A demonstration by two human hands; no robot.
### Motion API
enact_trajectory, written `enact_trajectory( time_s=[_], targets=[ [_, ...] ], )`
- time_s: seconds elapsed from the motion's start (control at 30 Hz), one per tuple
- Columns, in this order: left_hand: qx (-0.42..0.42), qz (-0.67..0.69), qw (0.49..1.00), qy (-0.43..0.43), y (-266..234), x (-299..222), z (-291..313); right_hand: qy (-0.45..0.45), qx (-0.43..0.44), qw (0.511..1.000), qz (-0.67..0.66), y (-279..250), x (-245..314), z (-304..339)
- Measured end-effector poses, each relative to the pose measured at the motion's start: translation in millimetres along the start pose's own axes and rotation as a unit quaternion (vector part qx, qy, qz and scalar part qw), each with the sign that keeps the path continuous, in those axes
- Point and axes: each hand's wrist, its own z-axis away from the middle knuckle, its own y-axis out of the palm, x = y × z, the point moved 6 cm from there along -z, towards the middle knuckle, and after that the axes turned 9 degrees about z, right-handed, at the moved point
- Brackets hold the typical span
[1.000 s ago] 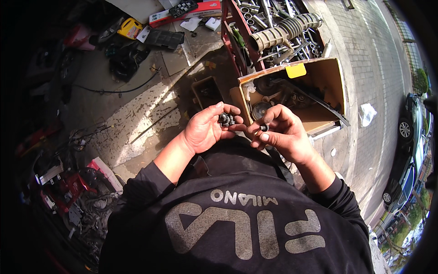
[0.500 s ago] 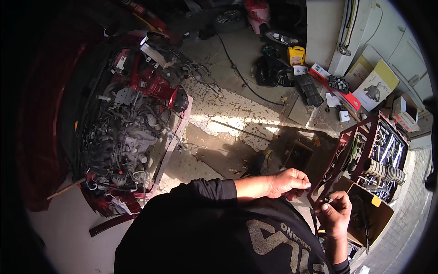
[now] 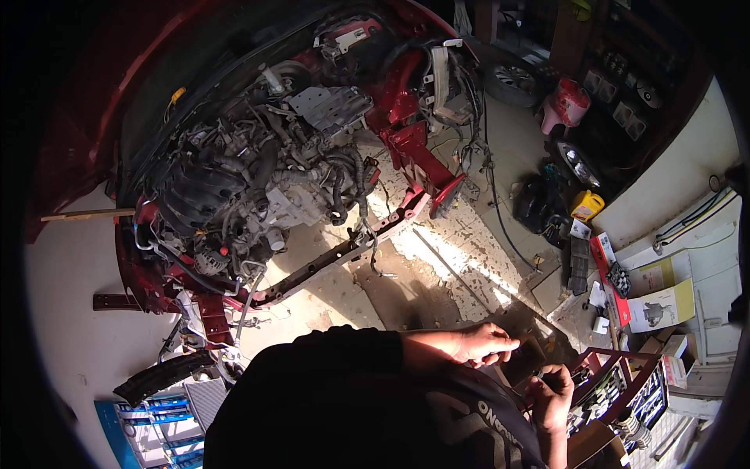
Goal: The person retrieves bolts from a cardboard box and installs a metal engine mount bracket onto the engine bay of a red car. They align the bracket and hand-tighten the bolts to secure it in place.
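My left hand (image 3: 484, 344) reaches out in front of my body with its fingers pinched together. Whatever it may hold is too small to make out. Close beside it on the right, my right hand (image 3: 551, 397) is raised, thumb and fingers closed on a small dark piece whose kind I cannot tell. The two hands are apart. Ahead and to the left lies the open engine bay of a red car, with its dirty engine (image 3: 258, 180) bare and a red front crossbar (image 3: 344, 262) along its near side. Neither hand touches the car.
A red tool cart (image 3: 625, 383) with wrenches stands beside my right hand, a cardboard box (image 3: 587, 444) below it. Farther off are a yellow jug (image 3: 587, 205), a headlight (image 3: 578, 164) and a red-pink stool (image 3: 564, 105). A blue-edged carton (image 3: 117, 434) lies at lower left.
My view has swung left toward the car, so the engine fills more of it and the tool cart sits lower right. Both hands stay pinched and close together.
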Motion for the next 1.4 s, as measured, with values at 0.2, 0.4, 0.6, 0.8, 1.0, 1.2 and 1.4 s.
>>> enact_trajectory(
  time_s=[0.2,0.4,0.6,0.8,1.0,1.2,1.4],
  targets=[
    [-0.167,0.058,0.971,0.164,-147,-86,137,-0.113,0.147,0.976,0.114,155,106,-98],
    [-0.281,0.253,0.901,0.212,-232,-111,203,-0.245,0.254,0.899,0.26,307,263,-178],
    [-0.371,0.267,0.851,0.258,-286,-147,224,-0.463,0.413,0.632,0.465,531,369,-286],
    [-0.412,0.348,0.728,0.422,-377,-225,248,-0.521,0.438,0.361,0.638,706,317,-422],
    [-0.409,0.366,0.691,0.47,-483,-310,248,-0.502,0.454,0.262,0.688,765,265,-490],
    [-0.442,0.378,0.687,0.437,-516,-335,232,-0.462,0.473,0.304,0.686,760,234,-507],
    [-0.381,0.397,0.701,0.454,-521,-348,228,-0.449,0.492,0.31,0.679,765,222,-518]
  ],
)
